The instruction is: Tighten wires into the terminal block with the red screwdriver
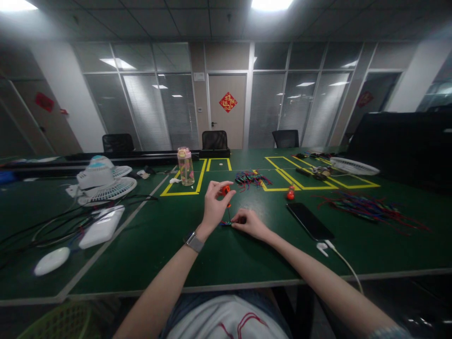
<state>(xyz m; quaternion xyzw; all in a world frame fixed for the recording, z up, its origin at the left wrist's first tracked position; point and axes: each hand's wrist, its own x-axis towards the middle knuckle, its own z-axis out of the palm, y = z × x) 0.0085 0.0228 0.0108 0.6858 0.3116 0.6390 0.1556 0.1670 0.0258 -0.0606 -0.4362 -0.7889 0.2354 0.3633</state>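
Note:
My left hand (pixel 215 202), with a watch at the wrist, is raised over the green table. Its thumb and fingers curl round the orange-red handle of a screwdriver (pixel 226 190). The thin shaft points down to a small piece with coloured wires (pixel 226 223) on the table. Low beside that piece is my right hand (pixel 247 223), its thumb and fingertip pinched at the right end of it. Beyond my hands lies a bundle of small wired parts (pixel 252 178). A second red-orange tool (pixel 290 192) rests farther right.
On the right are a black phone (pixel 310 220), white earphones (pixel 323 248) with a cable, and a larger wire pile (pixel 370 207). A bottle (pixel 185 167) stands beyond my left hand. White fans (pixel 102 181), a white power bank (pixel 102 227) and cables occupy the left.

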